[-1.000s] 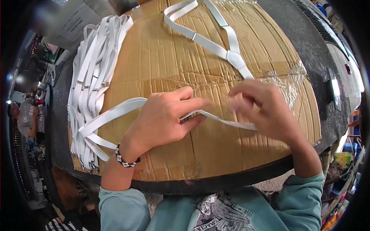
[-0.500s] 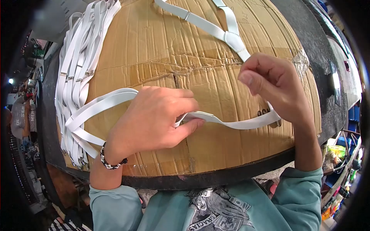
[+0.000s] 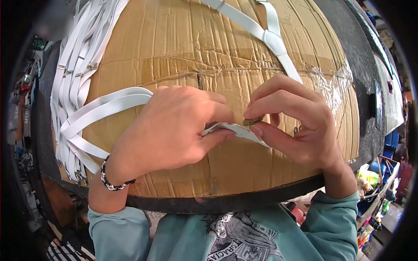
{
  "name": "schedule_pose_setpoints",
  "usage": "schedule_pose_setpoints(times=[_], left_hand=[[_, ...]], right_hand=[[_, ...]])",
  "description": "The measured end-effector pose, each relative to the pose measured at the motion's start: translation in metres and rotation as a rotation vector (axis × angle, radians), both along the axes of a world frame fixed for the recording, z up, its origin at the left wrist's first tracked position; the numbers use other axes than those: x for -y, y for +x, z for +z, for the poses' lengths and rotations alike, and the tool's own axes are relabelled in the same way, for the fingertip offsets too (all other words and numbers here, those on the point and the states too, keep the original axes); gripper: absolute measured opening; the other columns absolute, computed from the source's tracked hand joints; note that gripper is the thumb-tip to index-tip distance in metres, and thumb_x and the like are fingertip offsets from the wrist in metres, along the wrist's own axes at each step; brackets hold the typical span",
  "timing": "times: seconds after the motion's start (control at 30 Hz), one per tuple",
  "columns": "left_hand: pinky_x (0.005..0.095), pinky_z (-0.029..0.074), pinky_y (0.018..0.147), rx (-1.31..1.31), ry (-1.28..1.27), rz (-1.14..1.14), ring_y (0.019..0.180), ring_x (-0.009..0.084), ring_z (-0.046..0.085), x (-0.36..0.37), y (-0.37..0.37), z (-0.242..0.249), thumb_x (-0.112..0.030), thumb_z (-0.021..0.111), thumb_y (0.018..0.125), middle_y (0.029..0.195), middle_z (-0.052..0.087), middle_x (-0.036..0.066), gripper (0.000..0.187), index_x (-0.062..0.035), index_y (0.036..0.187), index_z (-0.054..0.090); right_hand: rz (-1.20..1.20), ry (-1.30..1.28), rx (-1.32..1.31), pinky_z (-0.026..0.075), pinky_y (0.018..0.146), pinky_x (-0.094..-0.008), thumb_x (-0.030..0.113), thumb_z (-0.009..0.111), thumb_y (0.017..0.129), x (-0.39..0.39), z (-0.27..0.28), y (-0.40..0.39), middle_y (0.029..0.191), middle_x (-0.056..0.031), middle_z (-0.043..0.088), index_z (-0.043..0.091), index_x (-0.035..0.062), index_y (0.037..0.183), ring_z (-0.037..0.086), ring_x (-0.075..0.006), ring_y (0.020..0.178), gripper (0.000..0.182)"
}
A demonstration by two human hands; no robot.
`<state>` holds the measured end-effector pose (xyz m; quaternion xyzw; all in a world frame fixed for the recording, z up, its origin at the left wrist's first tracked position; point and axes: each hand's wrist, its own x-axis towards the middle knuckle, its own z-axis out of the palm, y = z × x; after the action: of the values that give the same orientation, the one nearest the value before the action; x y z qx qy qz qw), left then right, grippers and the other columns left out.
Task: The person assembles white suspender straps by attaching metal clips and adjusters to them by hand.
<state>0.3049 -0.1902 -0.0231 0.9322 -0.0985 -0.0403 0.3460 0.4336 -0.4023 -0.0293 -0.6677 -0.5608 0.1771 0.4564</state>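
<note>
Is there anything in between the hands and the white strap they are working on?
No. Both hands already touch it: the left hand pinches the white strap at one end, and the right hand presses a small metal piece onto it. Nothing visible lies between them.

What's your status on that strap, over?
Left hand pinning white elastic strap on cardboard. Right hand pinching small metal clip at strap end. Nothing blocking.
</note>
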Motion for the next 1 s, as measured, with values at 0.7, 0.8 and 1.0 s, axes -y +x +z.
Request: schedule_pose_setpoints(times=[0.7,0.8,1.0], left_hand=[[0.0416,0.050,0.062,0.018,0.062,-0.094,0.076,0.0293,0.063,-0.006,-0.002,-0.007,-0.010,0.081,0.068,0.083,0.071,0.003,0.018,-0.0078,0.084,0.074],[0.0409,0.050,0.062,-0.002,0.073,-0.100,0.076,0.0278,0.063,-0.004,-0.003,-0.005,-0.010,0.081,0.068,0.085,0.071,0.002,0.019,-0.0085,0.086,0.075],[0.0396,0.050,0.062,-0.011,0.038,-0.070,0.076,0.0257,0.063,-0.006,-0.004,-0.006,-0.009,0.082,0.065,0.085,0.071,0.000,0.022,-0.0089,0.087,0.076]], right_hand=[[0.095,-0.110,0.126,0.053,0.058,-0.0348,-0.009,0.076,0.069,-0.008,-0.008,-0.009,0.093,-0.0116,0.066,0.070,0.0046,0.099,0.067,-0.0256,0.071,0.034],[0.127,-0.292,0.126,0.054,0.058,-0.0348,-0.010,0.074,0.069,-0.002,-0.010,0.002,0.094,-0.0120,0.067,0.070,0.0043,0.098,0.067,-0.0257,0.072,0.032],[0.098,-0.025,0.123,0.054,0.059,-0.0344,-0.008,0.078,0.070,-0.015,-0.002,-0.013,0.095,-0.0122,0.068,0.071,0.0037,0.095,0.069,-0.0254,0.072,0.029]])
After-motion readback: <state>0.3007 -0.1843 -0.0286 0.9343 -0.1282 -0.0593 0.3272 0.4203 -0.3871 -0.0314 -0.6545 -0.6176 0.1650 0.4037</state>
